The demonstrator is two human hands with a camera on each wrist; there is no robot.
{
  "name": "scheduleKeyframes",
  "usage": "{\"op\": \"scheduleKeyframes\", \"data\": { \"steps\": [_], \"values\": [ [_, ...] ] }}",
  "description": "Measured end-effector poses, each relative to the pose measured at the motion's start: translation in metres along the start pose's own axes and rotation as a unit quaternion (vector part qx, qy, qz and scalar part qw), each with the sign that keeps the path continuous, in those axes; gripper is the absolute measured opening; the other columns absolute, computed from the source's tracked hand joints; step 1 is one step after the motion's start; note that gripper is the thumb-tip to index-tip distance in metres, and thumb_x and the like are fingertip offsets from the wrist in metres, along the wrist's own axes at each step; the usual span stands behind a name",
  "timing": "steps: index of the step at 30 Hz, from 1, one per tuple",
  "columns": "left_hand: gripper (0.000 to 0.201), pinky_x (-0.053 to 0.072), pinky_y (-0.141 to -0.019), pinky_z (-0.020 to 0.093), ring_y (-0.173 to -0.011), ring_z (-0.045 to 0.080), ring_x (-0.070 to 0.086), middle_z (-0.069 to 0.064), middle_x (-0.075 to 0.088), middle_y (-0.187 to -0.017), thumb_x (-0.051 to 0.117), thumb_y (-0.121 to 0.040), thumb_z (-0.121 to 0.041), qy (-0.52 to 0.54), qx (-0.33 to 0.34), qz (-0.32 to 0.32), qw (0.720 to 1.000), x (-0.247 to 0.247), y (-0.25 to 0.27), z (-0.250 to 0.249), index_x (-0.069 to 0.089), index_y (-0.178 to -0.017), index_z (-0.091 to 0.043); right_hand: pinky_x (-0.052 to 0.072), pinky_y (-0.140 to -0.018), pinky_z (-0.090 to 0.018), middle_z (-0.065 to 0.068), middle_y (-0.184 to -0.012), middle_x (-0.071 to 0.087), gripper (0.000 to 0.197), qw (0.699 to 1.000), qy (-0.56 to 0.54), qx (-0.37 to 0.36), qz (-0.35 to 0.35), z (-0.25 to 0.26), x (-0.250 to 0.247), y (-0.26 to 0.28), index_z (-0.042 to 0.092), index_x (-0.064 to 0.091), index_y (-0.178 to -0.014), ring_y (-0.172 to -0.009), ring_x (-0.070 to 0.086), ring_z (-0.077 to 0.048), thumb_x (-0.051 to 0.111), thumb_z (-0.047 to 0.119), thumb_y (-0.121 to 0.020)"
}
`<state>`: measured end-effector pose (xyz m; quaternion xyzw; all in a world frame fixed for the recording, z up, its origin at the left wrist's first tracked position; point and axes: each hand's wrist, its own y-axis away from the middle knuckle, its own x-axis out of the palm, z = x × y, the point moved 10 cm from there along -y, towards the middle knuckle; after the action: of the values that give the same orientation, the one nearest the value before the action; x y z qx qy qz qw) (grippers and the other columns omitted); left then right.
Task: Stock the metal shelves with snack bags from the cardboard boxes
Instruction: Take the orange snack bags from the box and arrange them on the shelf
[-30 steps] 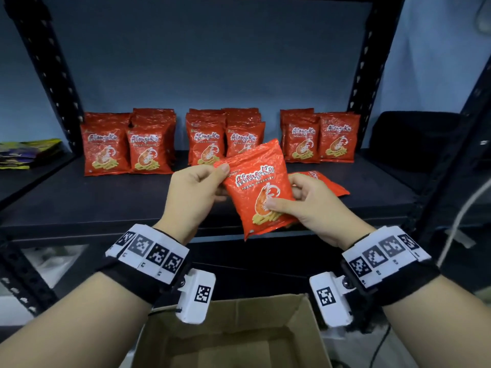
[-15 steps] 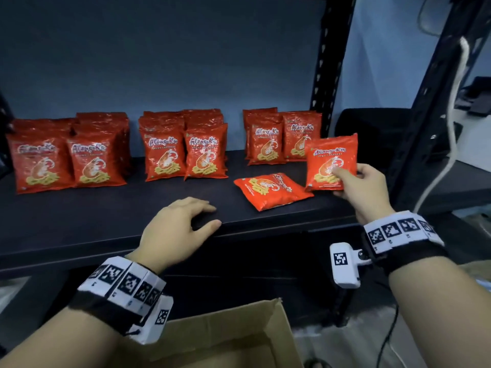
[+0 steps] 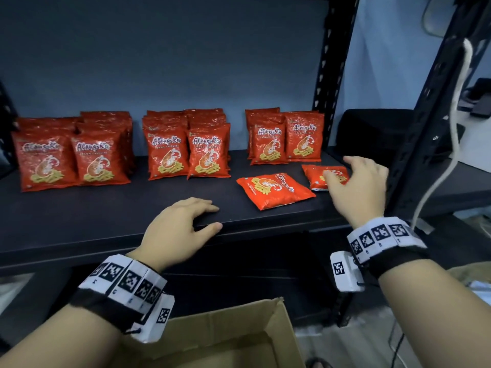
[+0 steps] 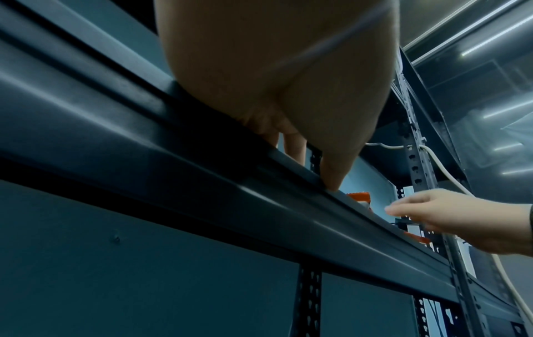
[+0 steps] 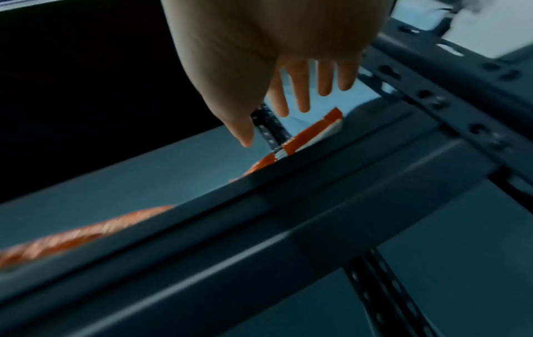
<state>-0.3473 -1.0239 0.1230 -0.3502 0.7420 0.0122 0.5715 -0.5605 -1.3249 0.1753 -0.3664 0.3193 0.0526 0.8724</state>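
Observation:
Several red snack bags stand upright in three groups along the back of the dark metal shelf. Two more bags lie flat near the front right: one in the middle, one further right beneath my right hand. That hand hovers over it with fingers spread and straight, holding nothing. My left hand rests on the shelf's front edge, fingers relaxed, thumb on the rim. The cardboard box stands open below the shelf.
A black perforated upright stands behind the right bags, another further right with a white cable hanging along it. A black object sits on the neighbouring shelf. Bare shelf surface lies in front of the left and middle groups.
My right hand has laid the bag it held flat on the shelf at the right and let go, fingers now spread above it. The left hand stays on the shelf edge.

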Motion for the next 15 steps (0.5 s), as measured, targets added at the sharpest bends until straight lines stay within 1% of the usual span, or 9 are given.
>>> {"op": "scheduleKeyframes", "data": {
  "steps": [2, 3, 4, 6, 8, 10, 12, 13, 15],
  "values": [
    [0.048, 0.045, -0.104, 0.031, -0.126, 0.005, 0.055, -0.022, 0.058, -0.138, 0.064, -0.090, -0.058, 0.011, -0.011, 0.002, 1.000, -0.001, 0.001, 0.001, 0.061, -0.134, -0.040, 0.035, -0.112, -0.037, -0.005, -0.136, 0.063, 0.048, 0.995, -0.023, -0.094, 0.029, 0.032, 0.011, 0.010, 0.014, 0.065, -0.133, -0.131, 0.045, -0.028, 0.067, 0.043, -0.094],
    [0.051, 0.047, -0.100, 0.031, -0.118, 0.004, 0.058, -0.023, 0.058, -0.137, 0.065, -0.090, -0.058, 0.022, -0.021, 0.001, 1.000, -0.002, 0.001, 0.002, 0.056, -0.138, -0.040, 0.033, -0.114, -0.035, -0.002, -0.139, 0.061, 0.049, 0.988, -0.038, -0.132, 0.064, 0.048, 0.021, 0.017, 0.017, 0.065, -0.136, -0.134, 0.045, -0.025, 0.066, 0.044, -0.095],
    [0.057, 0.049, -0.094, 0.030, -0.104, 0.001, 0.061, -0.025, 0.058, -0.136, 0.066, -0.090, -0.058, 0.035, -0.034, 0.001, 0.999, -0.003, 0.002, 0.003, 0.050, -0.142, -0.041, 0.031, -0.118, -0.036, 0.001, -0.146, 0.057, 0.053, 0.980, -0.047, -0.159, 0.111, 0.064, 0.032, 0.027, 0.020, 0.061, -0.141, -0.139, 0.042, -0.022, 0.063, 0.049, -0.096],
    [0.065, 0.050, -0.081, 0.029, -0.077, -0.001, 0.063, -0.029, 0.058, -0.133, 0.067, -0.090, -0.057, 0.059, -0.052, 0.001, 0.997, -0.005, 0.003, 0.005, 0.040, -0.147, -0.040, 0.024, -0.123, -0.040, 0.004, -0.157, 0.045, 0.062, 0.959, -0.035, -0.186, 0.209, 0.084, 0.058, 0.049, 0.027, 0.052, -0.150, -0.147, 0.032, -0.017, 0.053, 0.061, -0.098],
    [0.067, 0.049, -0.077, 0.030, -0.067, 0.001, 0.063, -0.029, 0.059, -0.131, 0.067, -0.091, -0.055, 0.080, -0.061, -0.002, 0.995, -0.006, 0.004, 0.007, 0.037, -0.147, -0.038, 0.021, -0.124, -0.043, 0.005, -0.161, 0.039, 0.064, 0.945, -0.017, -0.191, 0.264, 0.093, 0.076, 0.068, 0.032, 0.048, -0.152, -0.150, 0.027, -0.016, 0.044, 0.067, -0.098],
    [0.062, 0.048, -0.082, 0.029, -0.072, 0.000, 0.064, -0.027, 0.060, -0.129, 0.066, -0.092, -0.054, 0.096, -0.069, -0.007, 0.993, -0.008, 0.005, 0.009, 0.042, -0.146, -0.036, 0.018, -0.123, -0.043, 0.007, -0.162, 0.038, 0.063, 0.938, -0.019, -0.195, 0.286, 0.102, 0.083, 0.081, 0.035, 0.046, -0.153, -0.150, 0.025, -0.015, 0.040, 0.066, -0.100],
    [0.050, 0.046, -0.092, 0.027, -0.096, -0.003, 0.063, -0.021, 0.062, -0.128, 0.063, -0.094, -0.052, 0.096, -0.070, -0.018, 0.993, -0.012, 0.005, 0.010, 0.054, -0.139, -0.031, 0.019, -0.121, -0.043, 0.008, -0.161, 0.039, 0.060, 0.934, -0.028, -0.207, 0.290, 0.113, 0.082, 0.091, 0.036, 0.047, -0.153, -0.149, 0.025, -0.014, 0.039, 0.065, -0.101],
    [0.042, 0.045, -0.094, 0.027, -0.107, 0.001, 0.060, -0.017, 0.063, -0.125, 0.061, -0.096, -0.051, 0.089, -0.070, -0.025, 0.993, -0.015, 0.003, 0.009, 0.061, -0.132, -0.028, 0.020, -0.120, -0.042, 0.009, -0.160, 0.040, 0.058, 0.932, -0.034, -0.214, 0.292, 0.119, 0.081, 0.095, 0.036, 0.048, -0.152, -0.148, 0.026, -0.013, 0.039, 0.064, -0.101],
    [0.029, 0.046, -0.095, 0.031, -0.105, 0.006, 0.058, -0.011, 0.063, -0.113, 0.056, -0.100, -0.048, 0.080, -0.074, -0.030, 0.994, -0.017, 0.001, 0.010, 0.070, -0.113, -0.026, 0.021, -0.117, -0.040, 0.011, -0.158, 0.042, 0.056, 0.924, -0.050, -0.229, 0.302, 0.132, 0.079, 0.106, 0.036, 0.049, -0.151, -0.146, 0.027, -0.011, 0.039, 0.062, -0.102]
  ]
}}
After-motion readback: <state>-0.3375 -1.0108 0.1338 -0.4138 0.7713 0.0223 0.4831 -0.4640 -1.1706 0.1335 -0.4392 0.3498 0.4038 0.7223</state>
